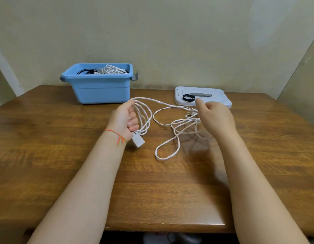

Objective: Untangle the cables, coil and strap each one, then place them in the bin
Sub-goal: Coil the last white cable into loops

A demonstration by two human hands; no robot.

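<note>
My left hand [126, 118] grips several coiled loops of a white cable [167, 124] above the table's middle, and the cable's white plug [138, 140] hangs just below the fist. From the coil one strand runs right to my right hand [213, 117], which holds the cable near a tangled bunch. Loose loops of it lie on the wood under and left of that hand. At the back left stands a blue bin [99, 90] holding coiled white and black cables. A black strap ring [188, 98] lies on the grey lid [216, 101].
The wooden table [82, 164] reaches to a pale wall behind the bin and lid. The grey lid lies flat at the back right, close behind my right hand. A panel rises at the far right edge.
</note>
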